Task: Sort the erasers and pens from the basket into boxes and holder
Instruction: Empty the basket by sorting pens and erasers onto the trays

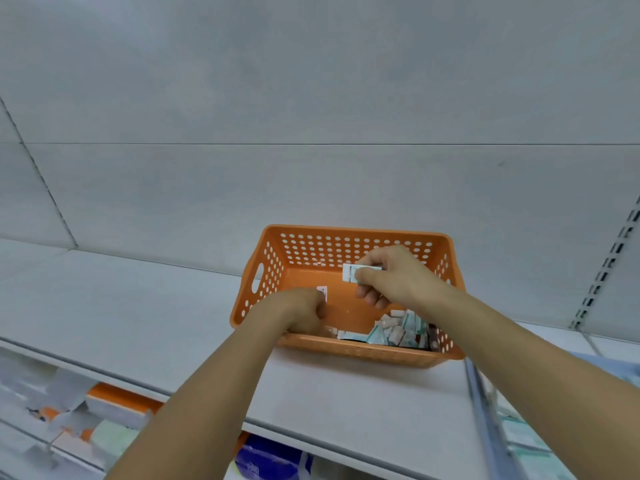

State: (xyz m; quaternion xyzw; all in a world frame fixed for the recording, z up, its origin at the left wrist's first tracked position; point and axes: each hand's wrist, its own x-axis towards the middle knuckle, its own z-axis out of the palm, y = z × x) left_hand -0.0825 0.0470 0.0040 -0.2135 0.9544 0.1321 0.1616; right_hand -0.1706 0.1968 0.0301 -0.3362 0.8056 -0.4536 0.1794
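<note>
The right hand [391,275] pinches a white, green-banded eraser [351,273] above the far side of the perforated orange plastic basket [349,351], which sits on a smooth grey shelf [138,306]. The left hand [298,311] is curled inside at 9 o'clock, its fingers hidden, so I cannot tell what it grips. More small blocky erasers [398,329] are heaped at 5 o'clock, blurred and partly cut off by the near wall.

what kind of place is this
Probably a shop's stationery aisle: white metal shelf with a slotted upright, packaged goods on the shelf below, and an orange basket of wrapped erasers.
</note>
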